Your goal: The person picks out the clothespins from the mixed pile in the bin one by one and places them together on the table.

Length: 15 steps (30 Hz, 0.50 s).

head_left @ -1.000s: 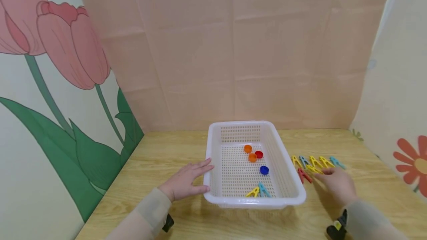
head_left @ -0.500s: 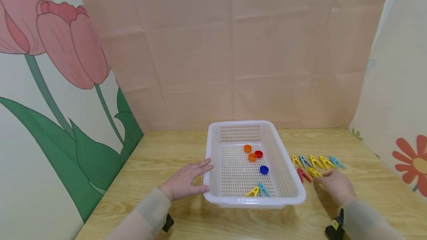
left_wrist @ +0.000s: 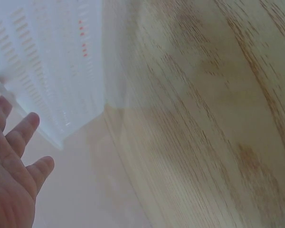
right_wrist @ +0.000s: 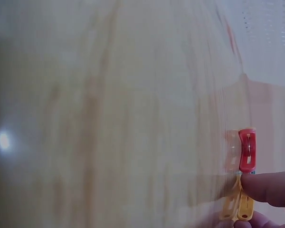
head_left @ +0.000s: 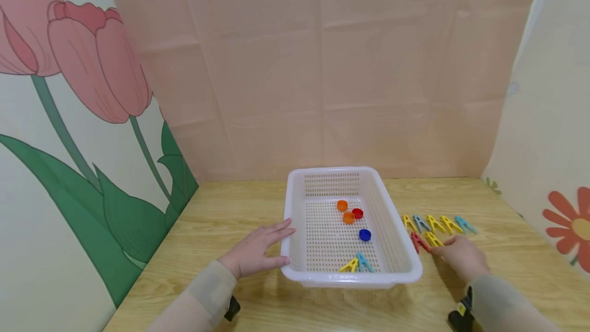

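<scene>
In the head view, my left hand (head_left: 258, 250) rests with spread fingers at the left rim of a white perforated plastic basket (head_left: 295, 178). The left wrist view shows those fingers (left_wrist: 23, 133) straight along the basket's wall. On the table to the right of the basket, my right hand (head_left: 463, 257) pinches a yellow clothespin (head_left: 434, 239) between thumb and fingers. A red clothespin (head_left: 420, 243) lies just left of it, close to the thumb tip. In the right wrist view, the red clothespin (right_wrist: 248, 149) stands right beyond the thumb, with the yellow clothespin (right_wrist: 245, 206) below.
Behind them, a row of yellow and blue clothespins (head_left: 435, 223) lies on the wooden table (head_left: 239, 199). Inside the basket are orange caps (head_left: 349, 218), a red cap (head_left: 357, 213), a blue cap (head_left: 365, 235), a yellow clothespin (head_left: 350, 265) and a light blue clothespin (head_left: 365, 262).
The yellow clothespin at my right hand has turned and settled beside the red one. My right hand has shifted slightly left and down. The left hand has stayed still.
</scene>
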{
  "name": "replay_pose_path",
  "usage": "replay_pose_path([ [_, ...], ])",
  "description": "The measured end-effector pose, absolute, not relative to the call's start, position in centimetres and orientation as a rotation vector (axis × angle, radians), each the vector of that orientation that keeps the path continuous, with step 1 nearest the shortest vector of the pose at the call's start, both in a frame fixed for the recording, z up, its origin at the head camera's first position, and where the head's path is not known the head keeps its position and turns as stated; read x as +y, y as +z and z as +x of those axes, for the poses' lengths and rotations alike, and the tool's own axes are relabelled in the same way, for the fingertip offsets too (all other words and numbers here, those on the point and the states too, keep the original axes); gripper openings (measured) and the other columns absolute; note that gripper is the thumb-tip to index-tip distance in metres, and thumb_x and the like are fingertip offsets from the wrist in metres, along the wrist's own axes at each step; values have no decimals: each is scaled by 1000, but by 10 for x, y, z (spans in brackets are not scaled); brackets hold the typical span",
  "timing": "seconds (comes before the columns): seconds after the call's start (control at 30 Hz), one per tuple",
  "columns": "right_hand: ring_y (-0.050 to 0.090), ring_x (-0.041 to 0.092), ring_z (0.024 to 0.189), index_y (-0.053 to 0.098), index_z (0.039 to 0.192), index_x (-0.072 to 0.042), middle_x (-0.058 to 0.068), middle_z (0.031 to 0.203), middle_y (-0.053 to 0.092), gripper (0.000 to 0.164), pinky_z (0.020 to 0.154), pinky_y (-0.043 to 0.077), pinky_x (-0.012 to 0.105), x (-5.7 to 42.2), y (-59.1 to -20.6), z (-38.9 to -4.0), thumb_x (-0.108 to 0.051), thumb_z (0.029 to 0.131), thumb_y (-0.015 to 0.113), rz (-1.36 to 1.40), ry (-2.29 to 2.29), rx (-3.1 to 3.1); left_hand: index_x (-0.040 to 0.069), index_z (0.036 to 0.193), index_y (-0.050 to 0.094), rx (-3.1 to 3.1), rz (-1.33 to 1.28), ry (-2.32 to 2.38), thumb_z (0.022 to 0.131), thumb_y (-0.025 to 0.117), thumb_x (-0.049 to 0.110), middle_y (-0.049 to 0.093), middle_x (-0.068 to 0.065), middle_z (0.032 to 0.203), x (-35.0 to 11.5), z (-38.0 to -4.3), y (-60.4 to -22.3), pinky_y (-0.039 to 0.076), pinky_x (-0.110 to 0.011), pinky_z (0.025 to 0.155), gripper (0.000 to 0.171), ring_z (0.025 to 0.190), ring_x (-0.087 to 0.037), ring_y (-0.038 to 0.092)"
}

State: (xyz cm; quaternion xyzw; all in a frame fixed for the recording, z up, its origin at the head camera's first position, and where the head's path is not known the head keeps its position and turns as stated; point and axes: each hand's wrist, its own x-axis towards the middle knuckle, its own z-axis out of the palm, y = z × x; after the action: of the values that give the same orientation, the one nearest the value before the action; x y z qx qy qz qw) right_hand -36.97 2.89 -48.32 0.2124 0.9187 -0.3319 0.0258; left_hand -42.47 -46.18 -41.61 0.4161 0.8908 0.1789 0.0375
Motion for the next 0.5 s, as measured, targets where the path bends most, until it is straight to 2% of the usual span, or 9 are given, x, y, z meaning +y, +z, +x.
replay_pose_path([
  [0.17, 56, 32, 85, 60, 101, 7, 20, 95, 61, 57, 65, 38, 39, 34, -481, -371, -43, 78, 75, 612, -1037, 2805, 25, 150, 34, 2733, 1273, 555, 90, 53, 58, 17, 9, 159, -462, -425, -417, 16, -55, 115, 71, 143, -20, 24],
  [0.5, 56, 33, 87, 59, 103, 9, 22, 97, 61, 64, 68, 40, 43, 36, -483, -373, -46, 75, 77, 595, -1018, 2794, 26, 151, 34, 2732, 1272, 548, 91, 53, 56, 16, 8, 160, -462, -426, -418, 14, -56, 115, 70, 143, -20, 23],
])
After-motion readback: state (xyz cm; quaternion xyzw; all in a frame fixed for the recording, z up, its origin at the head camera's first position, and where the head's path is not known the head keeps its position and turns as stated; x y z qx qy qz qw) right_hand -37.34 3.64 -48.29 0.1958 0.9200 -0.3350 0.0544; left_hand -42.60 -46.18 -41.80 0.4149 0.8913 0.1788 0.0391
